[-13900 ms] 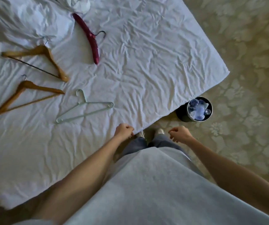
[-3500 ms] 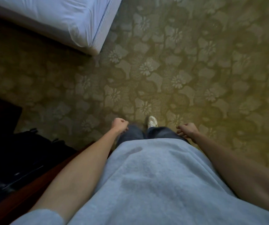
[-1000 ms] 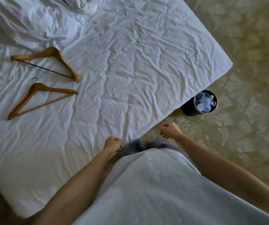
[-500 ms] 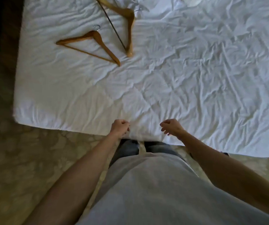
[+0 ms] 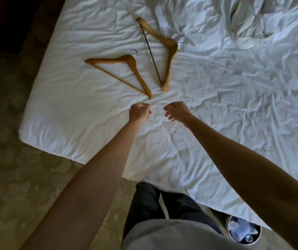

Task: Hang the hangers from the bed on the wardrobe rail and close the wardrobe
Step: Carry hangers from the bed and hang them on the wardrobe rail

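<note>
Two wooden hangers lie on the white bed [image 5: 225, 109]. The left hanger [image 5: 133, 66] has a wooden bar and its near tip points toward my hands. The right hanger [image 5: 168, 51] has a dark bar and stands nearly upright in the frame. My left hand [image 5: 139, 111] is a closed fist holding nothing, hovering just below the left hanger's tip. My right hand [image 5: 178, 110] has loosely curled fingers and is empty, below the right hanger's lower end. The wardrobe is out of sight.
A crumpled duvet and pillow [image 5: 249, 20] lie at the bed's far right. A small round waste bin [image 5: 244, 231] with plastic in it stands on the patterned carpet [image 5: 27, 186] by my right leg. Dark furniture fills the top left corner.
Both arms have stretched forward over the bed toward the two wooden hangers, and I have leaned closer. The red and green hangers seen 13.9 s ago are gone from the bed.
</note>
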Demonstrator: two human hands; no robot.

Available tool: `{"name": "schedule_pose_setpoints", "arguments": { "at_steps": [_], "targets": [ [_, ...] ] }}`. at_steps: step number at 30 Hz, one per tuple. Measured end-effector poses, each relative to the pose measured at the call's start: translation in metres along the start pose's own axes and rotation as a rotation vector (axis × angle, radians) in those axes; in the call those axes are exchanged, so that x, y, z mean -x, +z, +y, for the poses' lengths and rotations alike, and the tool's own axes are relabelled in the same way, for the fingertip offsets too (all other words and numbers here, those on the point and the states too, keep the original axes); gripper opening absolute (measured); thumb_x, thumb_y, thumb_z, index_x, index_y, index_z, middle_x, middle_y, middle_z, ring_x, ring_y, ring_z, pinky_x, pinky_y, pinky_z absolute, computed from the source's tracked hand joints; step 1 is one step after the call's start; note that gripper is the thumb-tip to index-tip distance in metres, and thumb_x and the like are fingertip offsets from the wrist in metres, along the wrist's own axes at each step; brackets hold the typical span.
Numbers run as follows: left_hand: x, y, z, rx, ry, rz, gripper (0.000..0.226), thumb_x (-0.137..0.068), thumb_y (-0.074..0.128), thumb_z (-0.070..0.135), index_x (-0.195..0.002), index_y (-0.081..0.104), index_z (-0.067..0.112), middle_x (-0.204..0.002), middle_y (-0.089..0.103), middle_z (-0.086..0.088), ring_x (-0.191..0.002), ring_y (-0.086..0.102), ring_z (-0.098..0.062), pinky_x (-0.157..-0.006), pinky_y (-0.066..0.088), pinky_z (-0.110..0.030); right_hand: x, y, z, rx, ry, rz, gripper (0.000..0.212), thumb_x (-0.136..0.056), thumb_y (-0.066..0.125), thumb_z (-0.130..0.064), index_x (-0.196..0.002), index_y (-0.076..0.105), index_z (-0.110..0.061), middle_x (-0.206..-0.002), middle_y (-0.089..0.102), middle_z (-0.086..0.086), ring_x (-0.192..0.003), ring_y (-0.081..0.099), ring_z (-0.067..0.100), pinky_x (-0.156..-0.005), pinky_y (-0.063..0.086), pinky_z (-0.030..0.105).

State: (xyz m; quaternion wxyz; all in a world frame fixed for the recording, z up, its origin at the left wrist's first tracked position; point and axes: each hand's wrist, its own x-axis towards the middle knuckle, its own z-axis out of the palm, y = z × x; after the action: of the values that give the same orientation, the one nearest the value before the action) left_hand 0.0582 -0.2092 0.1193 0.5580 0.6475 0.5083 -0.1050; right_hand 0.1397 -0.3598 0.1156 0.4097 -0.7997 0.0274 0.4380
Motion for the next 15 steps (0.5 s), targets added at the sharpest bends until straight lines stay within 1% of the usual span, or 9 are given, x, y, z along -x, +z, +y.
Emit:
{"name": "schedule_pose_setpoints", "arguments": {
  "at_steps": [2,4,6,7,9,10,12,14,15],
  "targets": [
    [-0.03,0.001,0.017,0.011,-0.013,0.017,0.016,-0.092,0.059,0.016,-0.088,0.073,0.007,-0.064,0.067,-0.001,-0.048,0.055,-0.016,-0.045,0.043,-0.02,-0.035,0.003,-0.016,-0.009,0.024,0.029,0.015,-0.094,0.061,-0.015,-0.097,0.073,-0.008,-0.077,0.07,0.006,-0.059,0.06,0.013,-0.052,0.049,0.022],
    [-0.067,0.005,0.027,0.009,-0.038,0.032,0.021,-0.09,0.058,0.016,-0.073,0.069,0.012,-0.064,0.067,-0.003,-0.057,0.06,-0.022,-0.053,0.051,-0.025,-0.076,0.003,-0.027,-0.013,0.054,0.07,0.016,-0.092,0.061,-0.016,-0.096,0.074,-0.007,-0.078,0.071,0.007,-0.058,0.06,0.014,-0.051,0.049,0.022],
    [-0.106,0.01,0.03,-0.033,-0.069,0.042,0.024,-0.084,0.056,0.023,-0.063,0.065,0.015,-0.07,0.071,-0.007,-0.07,0.068,-0.029,-0.07,0.06,-0.034,-0.115,0.003,-0.033,0.037,0.068,0.101,0.019,-0.091,0.06,-0.015,-0.097,0.075,-0.006,-0.081,0.073,0.009,-0.058,0.061,0.014,-0.052,0.052,0.023],
    [-0.126,0.013,0.029,-0.054,-0.079,0.045,0.023,-0.078,0.054,0.028,-0.065,0.067,0.014,-0.077,0.075,-0.01,-0.08,0.072,-0.031,-0.08,0.061,-0.038,-0.132,0.003,-0.034,0.081,0.064,0.114,0.021,-0.089,0.059,-0.015,-0.095,0.077,-0.007,-0.082,0.075,0.009,-0.059,0.063,0.014,-0.055,0.055,0.025],
    [-0.175,0.02,0.025,-0.078,-0.109,0.064,0.038,-0.07,0.049,0.034,-0.085,0.074,0.009,-0.097,0.076,-0.015,-0.098,0.072,-0.034,-0.089,0.06,-0.044,-0.173,0.004,-0.038,0.178,0.047,0.16,0.025,-0.084,0.055,-0.019,-0.091,0.078,-0.012,-0.087,0.077,0.009,-0.07,0.069,0.02,-0.068,0.062,0.032],
    [-0.194,0.023,0.026,-0.097,-0.125,0.075,0.044,-0.073,0.051,0.033,-0.097,0.075,0.007,-0.105,0.075,-0.015,-0.103,0.071,-0.035,-0.091,0.059,-0.043,-0.192,0.005,-0.039,0.223,0.043,0.204,0.028,-0.082,0.054,-0.021,-0.092,0.078,-0.013,-0.092,0.076,0.011,-0.08,0.071,0.025,-0.075,0.062,0.037],
    [-0.212,0.023,0.033,-0.135,-0.13,0.105,0.039,-0.084,0.057,0.027,-0.113,0.073,0.007,-0.117,0.073,-0.013,-0.11,0.068,-0.032,-0.095,0.056,-0.038,-0.226,0.005,-0.043,0.255,0.05,0.32,0.031,-0.082,0.054,-0.021,-0.102,0.076,-0.013,-0.105,0.073,0.013,-0.097,0.068,0.032,-0.085,0.059,0.042],
    [-0.235,0.027,0.034,-0.15,-0.121,0.161,0.039,-0.091,0.061,0.026,-0.125,0.065,0.007,-0.129,0.067,-0.012,-0.119,0.063,-0.031,-0.096,0.05,-0.036,-0.259,0.002,-0.045,0.236,0.047,0.416,0.035,-0.086,0.059,-0.022,-0.118,0.068,-0.011,-0.121,0.067,0.013,-0.111,0.063,0.032,-0.093,0.055,0.043],
    [-0.248,0.03,0.032,-0.153,-0.126,0.182,0.042,-0.093,0.063,0.027,-0.129,0.06,0.007,-0.133,0.064,-0.012,-0.122,0.061,-0.031,-0.097,0.049,-0.037,-0.275,0.001,-0.045,0.234,0.053,0.433,0.041,-0.088,0.063,-0.024,-0.127,0.061,-0.01,-0.128,0.062,0.012,-0.117,0.06,0.03,-0.097,0.052,0.043]
  ]
}}
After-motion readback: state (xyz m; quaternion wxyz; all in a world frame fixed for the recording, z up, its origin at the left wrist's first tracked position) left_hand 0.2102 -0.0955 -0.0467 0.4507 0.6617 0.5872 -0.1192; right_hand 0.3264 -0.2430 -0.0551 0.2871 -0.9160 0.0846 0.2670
